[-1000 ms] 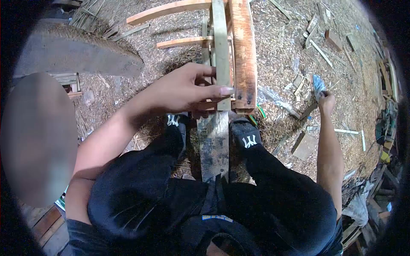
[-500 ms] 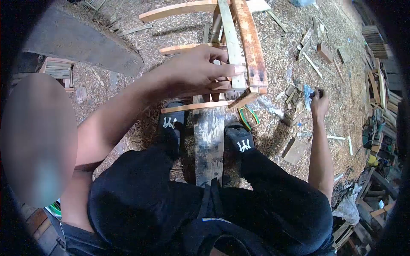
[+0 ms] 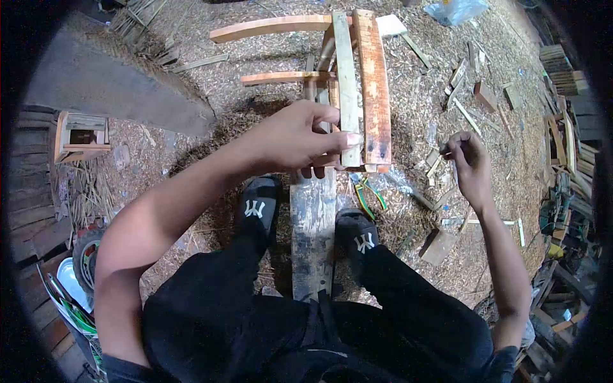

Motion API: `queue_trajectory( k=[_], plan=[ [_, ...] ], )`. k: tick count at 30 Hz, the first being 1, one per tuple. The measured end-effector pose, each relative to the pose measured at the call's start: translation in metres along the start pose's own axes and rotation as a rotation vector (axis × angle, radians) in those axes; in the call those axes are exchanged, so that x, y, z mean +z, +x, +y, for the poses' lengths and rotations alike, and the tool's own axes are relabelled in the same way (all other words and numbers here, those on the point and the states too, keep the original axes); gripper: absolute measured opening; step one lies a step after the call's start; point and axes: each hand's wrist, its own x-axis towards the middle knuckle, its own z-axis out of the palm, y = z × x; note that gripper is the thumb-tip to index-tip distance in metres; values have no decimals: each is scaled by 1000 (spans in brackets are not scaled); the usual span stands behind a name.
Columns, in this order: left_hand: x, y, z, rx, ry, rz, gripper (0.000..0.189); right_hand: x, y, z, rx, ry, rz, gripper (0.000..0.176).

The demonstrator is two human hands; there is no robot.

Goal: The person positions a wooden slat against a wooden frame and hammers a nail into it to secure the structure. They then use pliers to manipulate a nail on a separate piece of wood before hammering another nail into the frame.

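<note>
The left hand (image 3: 297, 139) grips the pale strip (image 3: 347, 76) of the wooden frame (image 3: 374, 83), seemingly steadying it over the plank's (image 3: 313, 233) far part; that calls for a firm hold. The right hand (image 3: 471, 167) curls well apart, contents unclear.

R hand (image 3: 471, 169) has moved in toward ctr, now at approx 2–3 o'clock & looking larger; blue plastic seen at its fingers before no longer visible there. Frame (image 3: 375, 89), slanted 0.5 s ago, now straighter, approx 12–1 o'clock. L hand (image 3: 300, 137), gripping it, sits lower in view vs 0.5 s ago. Pliers (image 3: 367, 195), mostly hidden 1 s ago, now in full view, 3 o'clock, just below frame. More of clear bag (image 3: 456, 11) shows, approx 1 o'clock. Blurred oval at 9 gone; wheel (image 3: 86, 258) & white basin (image 3: 71, 281) now visible, 8–9 o'clock, w/ more of box (image 3: 86, 148) at 9–10.
</note>
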Motion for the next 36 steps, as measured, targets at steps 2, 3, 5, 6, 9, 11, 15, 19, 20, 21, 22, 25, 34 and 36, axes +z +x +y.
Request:
queue_trajectory(
  k=[2, 3, 5, 6, 9, 11, 15, 19, 20, 21, 22, 25, 34, 36],
  plan=[
    [1, 0, -2, 19, -12, -4, 33, 5, -8, -41, -101, 7, -153, 6],
    [0, 0, -2, 38, -18, -4, 34, 7, -11, -61, -97, 3, -155, 6],
    [1, 0, -2, 25, -65, -17, 35, 15, -15, -94, -348, -94, -324, 2],
    [1, -1, -1, 17, -105, -27, 36, 23, -15, -102, -344, -100, -334, 2],
    [2, -3, 5, -7, -68, -8, 35, 48, -15, -115, -522, 67, -364, 4],
    [2, 0, -2, 23, -100, -17, 34, 68, -12, -109, -648, 186, -290, 6],
    [0, 3, -7, 88, 29, -13, 33, 87, -21, -111, -514, 343, -332, 11],
    [-1, 1, -2, 70, -17, -62, 33, 79, -16, -114, -562, 127, -329, 14],
    [-2, 0, 0, 74, 3, -71, 33, 80, -16, -117, -562, 125, -330, 14],
    [-1, 0, -1, 77, 1, -71, 33, 83, -16, -121, -567, 89, -288, 16],
    [0, 2, -4, 90, -26, -71, 34, 84, -16, -122, -571, 54, -245, 17],
    [-2, 7, -9, 117, -23, -77, 34, 81, -13, -119, -571, -9, -299, 19],
    [-1, 5, -5, 105, -11, -81, 29, 93, -11, -120, -664, -33, -274, 11],
    [0, 5, -5, 114, 7, -79, 28, 94, -9, -119, -706, -53, -268, 12]
  ],
)
